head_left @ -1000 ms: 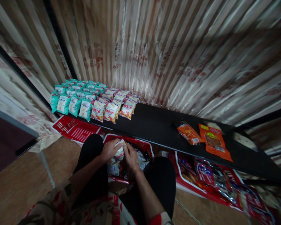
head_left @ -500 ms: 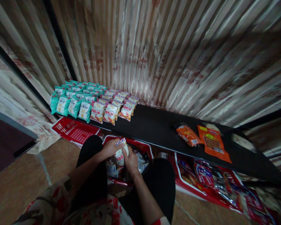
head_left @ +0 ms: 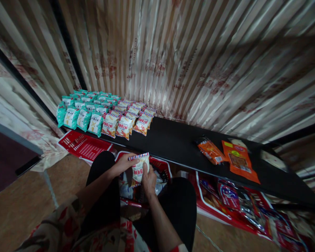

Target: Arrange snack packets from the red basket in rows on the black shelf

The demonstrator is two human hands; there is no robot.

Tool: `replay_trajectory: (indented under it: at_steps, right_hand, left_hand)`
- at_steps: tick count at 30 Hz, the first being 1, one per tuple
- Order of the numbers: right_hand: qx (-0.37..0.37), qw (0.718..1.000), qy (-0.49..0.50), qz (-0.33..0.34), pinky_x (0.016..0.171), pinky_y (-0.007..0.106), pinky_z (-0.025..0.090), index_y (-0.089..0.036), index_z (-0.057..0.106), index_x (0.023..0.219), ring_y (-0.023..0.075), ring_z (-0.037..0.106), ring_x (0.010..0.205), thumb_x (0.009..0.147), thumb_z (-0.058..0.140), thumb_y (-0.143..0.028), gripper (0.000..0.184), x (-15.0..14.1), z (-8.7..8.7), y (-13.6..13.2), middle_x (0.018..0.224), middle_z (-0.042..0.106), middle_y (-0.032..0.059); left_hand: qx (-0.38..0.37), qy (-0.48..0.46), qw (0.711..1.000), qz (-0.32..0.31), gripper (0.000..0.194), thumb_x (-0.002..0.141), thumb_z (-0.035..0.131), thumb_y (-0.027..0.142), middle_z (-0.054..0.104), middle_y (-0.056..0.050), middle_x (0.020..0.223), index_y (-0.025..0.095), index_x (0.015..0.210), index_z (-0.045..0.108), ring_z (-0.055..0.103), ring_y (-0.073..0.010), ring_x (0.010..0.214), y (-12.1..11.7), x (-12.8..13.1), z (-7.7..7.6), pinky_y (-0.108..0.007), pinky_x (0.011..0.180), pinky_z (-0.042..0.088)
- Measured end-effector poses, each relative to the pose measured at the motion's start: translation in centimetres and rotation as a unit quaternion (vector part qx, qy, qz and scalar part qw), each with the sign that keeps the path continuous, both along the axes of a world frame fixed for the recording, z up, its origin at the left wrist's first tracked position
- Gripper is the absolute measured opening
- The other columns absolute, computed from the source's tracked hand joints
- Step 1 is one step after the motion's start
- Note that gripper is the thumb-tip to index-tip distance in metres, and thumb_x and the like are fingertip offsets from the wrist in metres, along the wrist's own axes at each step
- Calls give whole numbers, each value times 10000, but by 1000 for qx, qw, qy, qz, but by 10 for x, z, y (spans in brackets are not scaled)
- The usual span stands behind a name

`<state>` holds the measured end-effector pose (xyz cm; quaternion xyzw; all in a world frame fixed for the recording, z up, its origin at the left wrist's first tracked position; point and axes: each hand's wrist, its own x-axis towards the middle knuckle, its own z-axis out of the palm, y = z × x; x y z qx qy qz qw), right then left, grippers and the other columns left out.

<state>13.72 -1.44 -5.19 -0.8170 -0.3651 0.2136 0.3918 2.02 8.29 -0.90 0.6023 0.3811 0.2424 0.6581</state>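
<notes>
Between my knees, a small white snack bag (head_left: pixel 138 171) with a striped top edge is held in both hands. My left hand (head_left: pixel 125 163) grips its upper left side, fingers partly hidden behind it. My right hand (head_left: pixel 149 180) closes on the right side, thumb pressed on the front. Below the bag is a red basket (head_left: pixel 169 171) with several packets inside. On the black shelf (head_left: pixel 170 136) ahead, matching white-and-orange snack bags (head_left: pixel 123 126) stand in rows beside rows of teal snack bags (head_left: pixel 84 119).
Two orange packets (head_left: pixel 211 150) (head_left: pixel 238 159) lie on the shelf's right part. A second red basket (head_left: pixel 212 203) holding packets stands at the lower right. Another red basket (head_left: pixel 84 145) sits under the shelf's left end. A striped curtain (head_left: pixel 157 52) hangs behind the shelf.
The snack bag has turned its front more toward me and is spread flatter between my hands. My right hand has shifted slightly right. Nothing on the shelf has moved.
</notes>
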Motion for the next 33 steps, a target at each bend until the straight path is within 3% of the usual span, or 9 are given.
replay_trajectory:
  at_steps: [7, 11, 16, 24, 33]
  right_hand:
    - [-3, 999, -8, -43, 606, 294, 401, -192, 620, 887, 252, 642, 730, 842, 221, -627, 592, -4, 4, 3, 782, 704, 116]
    - [-17, 997, -15, -68, 601, 302, 392, -186, 613, 839, 261, 637, 706, 846, 191, -629, 612, -6, 5, 4, 765, 699, 128]
    - [-5, 996, -1, -89, 592, 300, 393, -179, 624, 860, 259, 642, 708, 849, 198, -630, 621, -8, 4, 6, 772, 699, 129]
    - [-22, 993, 22, -117, 585, 313, 399, -176, 626, 875, 281, 652, 736, 846, 212, -635, 618, -9, 10, 9, 805, 705, 150]
    - [-25, 991, 37, -130, 599, 316, 401, -176, 627, 903, 284, 651, 754, 840, 198, -646, 640, -11, 15, 12, 844, 702, 153]
  left_hand:
    - [-59, -56, 993, 82, 472, 667, 704, 423, 686, -28, 831, 149, 1034, 585, 643, -161, 729, -11, 11, -6, -248, 636, 487]
    - [-76, -98, 986, 113, 454, 667, 704, 437, 681, -32, 817, 140, 983, 570, 646, -163, 735, -16, 18, -11, -250, 639, 493]
    - [-96, -134, 979, 120, 433, 633, 717, 484, 683, -36, 802, 139, 844, 564, 644, -170, 720, -22, 26, -17, -275, 653, 505]
    - [-111, -156, 975, 117, 472, 629, 723, 483, 688, -70, 932, 138, 917, 577, 653, -202, 835, -29, 31, -29, -312, 746, 515]
    - [-73, -151, 979, 116, 473, 678, 708, 412, 671, -90, 1037, 147, 1047, 574, 625, -222, 963, -33, 28, -47, -344, 854, 491]
